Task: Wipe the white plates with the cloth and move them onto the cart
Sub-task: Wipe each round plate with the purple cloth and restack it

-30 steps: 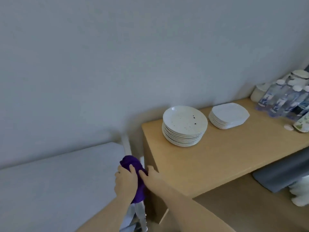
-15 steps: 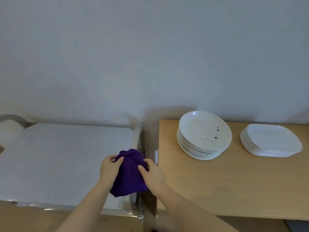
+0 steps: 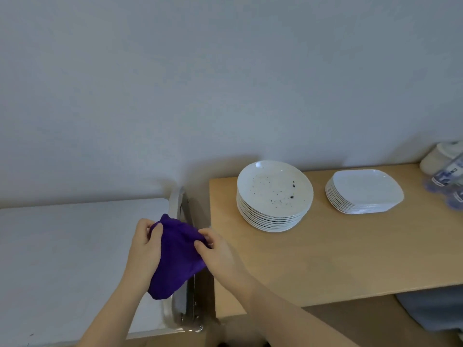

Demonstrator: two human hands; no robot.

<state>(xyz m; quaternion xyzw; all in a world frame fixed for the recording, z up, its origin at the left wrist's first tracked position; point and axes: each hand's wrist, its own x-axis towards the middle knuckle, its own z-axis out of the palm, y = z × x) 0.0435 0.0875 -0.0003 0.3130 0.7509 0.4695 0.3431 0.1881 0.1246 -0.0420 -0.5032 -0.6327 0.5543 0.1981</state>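
Observation:
Both hands hold a purple cloth (image 3: 175, 256) over the gap between the cart and the table. My left hand (image 3: 145, 249) grips its left edge and my right hand (image 3: 218, 254) pinches its right edge. A stack of round white plates (image 3: 274, 196) stands on the wooden table (image 3: 325, 251); the top plate is speckled with dark crumbs. A second stack of squarish white plates (image 3: 363, 190) sits to its right. The white cart top (image 3: 62, 259) lies to the left, with nothing on it in view.
Plastic water bottles (image 3: 451, 179) and a white container (image 3: 438, 159) stand at the table's far right edge. The cart's metal handle (image 3: 179, 204) rises between cart and table. A grey wall runs behind both.
The view has swung and settled, so the plates sit further right and the bottles show again. Both hands have spread the cloth wider between them.

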